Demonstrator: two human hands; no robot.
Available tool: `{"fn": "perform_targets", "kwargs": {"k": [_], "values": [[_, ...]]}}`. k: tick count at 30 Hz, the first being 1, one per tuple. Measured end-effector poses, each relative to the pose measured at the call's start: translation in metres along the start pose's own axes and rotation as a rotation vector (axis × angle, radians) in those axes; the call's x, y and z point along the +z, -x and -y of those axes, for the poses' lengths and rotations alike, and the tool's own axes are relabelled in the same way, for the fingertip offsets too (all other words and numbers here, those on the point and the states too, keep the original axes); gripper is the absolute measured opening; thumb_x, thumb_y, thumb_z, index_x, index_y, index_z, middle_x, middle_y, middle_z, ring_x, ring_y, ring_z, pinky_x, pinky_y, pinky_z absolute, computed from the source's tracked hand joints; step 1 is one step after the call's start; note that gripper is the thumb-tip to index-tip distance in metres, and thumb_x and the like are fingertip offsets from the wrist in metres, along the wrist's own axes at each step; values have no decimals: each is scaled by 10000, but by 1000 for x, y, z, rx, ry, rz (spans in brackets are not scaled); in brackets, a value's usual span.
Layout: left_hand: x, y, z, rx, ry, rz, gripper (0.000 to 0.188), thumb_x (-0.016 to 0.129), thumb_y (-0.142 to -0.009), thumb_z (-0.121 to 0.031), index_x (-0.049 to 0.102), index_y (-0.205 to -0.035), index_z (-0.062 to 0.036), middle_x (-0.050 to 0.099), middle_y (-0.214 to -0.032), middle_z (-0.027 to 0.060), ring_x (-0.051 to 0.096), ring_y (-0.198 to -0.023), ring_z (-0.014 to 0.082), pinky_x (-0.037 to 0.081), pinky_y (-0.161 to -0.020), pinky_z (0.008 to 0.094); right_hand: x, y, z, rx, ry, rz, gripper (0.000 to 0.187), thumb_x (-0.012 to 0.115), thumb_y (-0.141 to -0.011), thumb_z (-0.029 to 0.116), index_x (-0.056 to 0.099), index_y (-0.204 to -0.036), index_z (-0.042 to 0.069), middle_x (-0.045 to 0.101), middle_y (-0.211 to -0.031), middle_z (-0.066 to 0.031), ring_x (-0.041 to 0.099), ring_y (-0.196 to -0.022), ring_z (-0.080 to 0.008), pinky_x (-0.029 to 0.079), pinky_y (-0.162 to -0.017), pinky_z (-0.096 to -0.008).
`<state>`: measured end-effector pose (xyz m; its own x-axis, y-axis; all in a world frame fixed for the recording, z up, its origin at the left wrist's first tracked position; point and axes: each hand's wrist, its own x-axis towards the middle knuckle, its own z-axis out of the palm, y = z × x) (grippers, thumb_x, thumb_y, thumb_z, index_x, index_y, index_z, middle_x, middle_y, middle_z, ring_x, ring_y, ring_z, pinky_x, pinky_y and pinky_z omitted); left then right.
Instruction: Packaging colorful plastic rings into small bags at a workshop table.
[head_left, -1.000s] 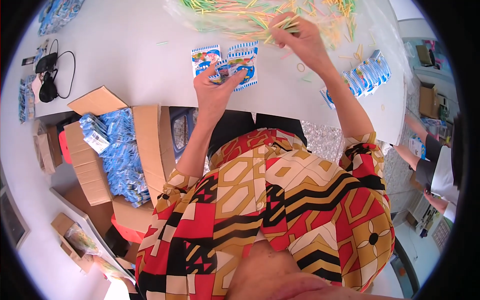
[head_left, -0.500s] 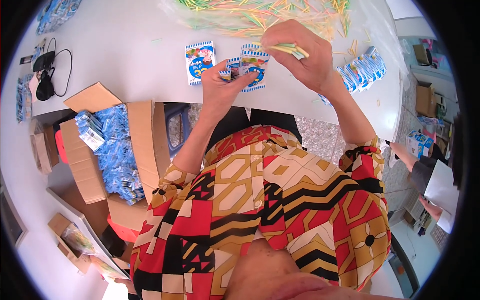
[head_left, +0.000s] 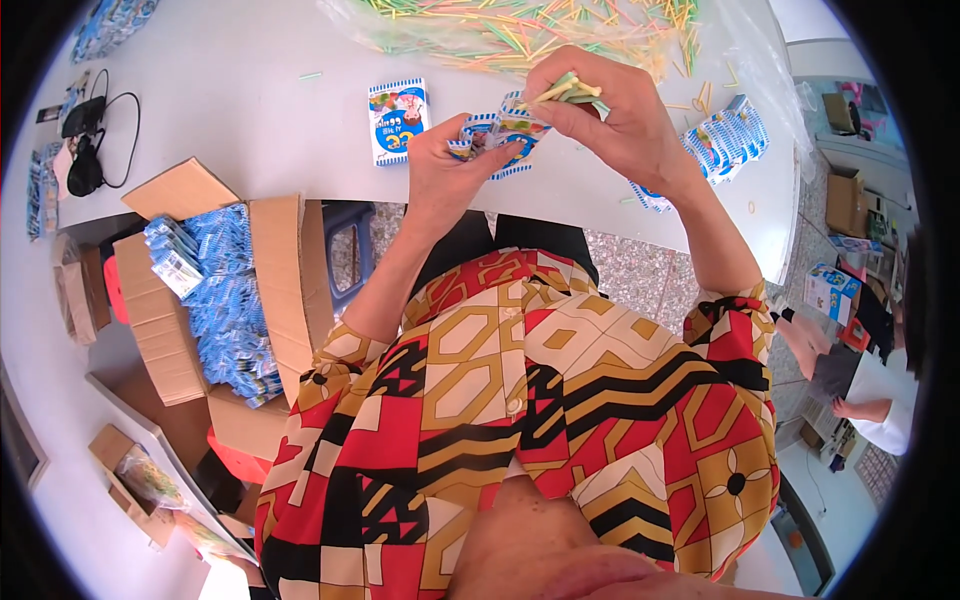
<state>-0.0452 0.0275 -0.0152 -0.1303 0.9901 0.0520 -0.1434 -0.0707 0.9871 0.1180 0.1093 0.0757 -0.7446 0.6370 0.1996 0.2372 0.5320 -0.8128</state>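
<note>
My left hand [head_left: 440,175] is closed on small blue-and-white printed packets; the front packet [head_left: 518,135] faces me, its upper edge spread and bent. Just to the right, my right hand [head_left: 620,120] pinches a small bunch of thin pastel sticks [head_left: 572,90], yellow and pale green. The sticks' left ends touch or overlap the packet's top; whether any are inside I cannot tell. A single flat packet [head_left: 398,122] lies on the table left of my left hand. Beyond both hands, a heap of loose green, yellow and pink sticks [head_left: 540,30] lies on clear plastic.
An overlapping row of packets [head_left: 735,140] lies on the white table [head_left: 260,110] at right. A black corded item [head_left: 88,150] is at far left. Below the table edge, an open cardboard box [head_left: 165,330] holds many blue packets [head_left: 230,300]. A person [head_left: 870,400] is at far right.
The front packet has tilted rightward and its top has spread. My right hand has turned a little, bringing the stick ends to the packet's top edge.
</note>
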Motion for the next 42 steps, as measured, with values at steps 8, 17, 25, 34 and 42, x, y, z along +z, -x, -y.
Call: {"fn": "perform_targets", "kwargs": {"k": [8,17,25,34,42], "values": [[-2,-4,9,67,-205,-11,163,759,-734,-90,639,-757,18,591,-617,12,454,-559,19,363,-472,207,-2,-4,-6,53,62,37,116,555,-908,133,593,-960,36,563,-838,-26,507,-669,-82,427,-608,-223],[1,-7,11,15,-113,16,178,759,-745,-106,663,-823,21,627,-669,3,482,-589,18,388,-499,198,-8,-5,-14,147,75,0,287,451,-965,250,639,-1056,53,623,-1037,-74,558,-919,-152,447,-796,-273],[5,-7,7,5,-68,37,187,738,-767,-90,679,-914,10,667,-744,14,536,-634,25,429,-546,185,-5,-9,-9,-37,-57,-65,278,457,-960,209,614,-1096,23,556,-1149,-104,513,-1048,-162,426,-868,-286],[1,-5,7,11,7,25,211,726,-781,-91,671,-952,20,676,-799,29,570,-690,36,465,-601,185,-6,-4,9,101,-288,-119,282,473,-945,221,582,-1124,33,564,-1102,-91,513,-1017,-151,428,-848,-297],[2,-5,4,-31,130,82,227,712,-791,-81,664,-992,13,681,-871,46,599,-756,56,488,-668,193,4,29,-38,211,-405,-63,277,530,-925,144,566,-1181,44,620,-1003,-28,566,-928,-88,443,-832,-232]]}}
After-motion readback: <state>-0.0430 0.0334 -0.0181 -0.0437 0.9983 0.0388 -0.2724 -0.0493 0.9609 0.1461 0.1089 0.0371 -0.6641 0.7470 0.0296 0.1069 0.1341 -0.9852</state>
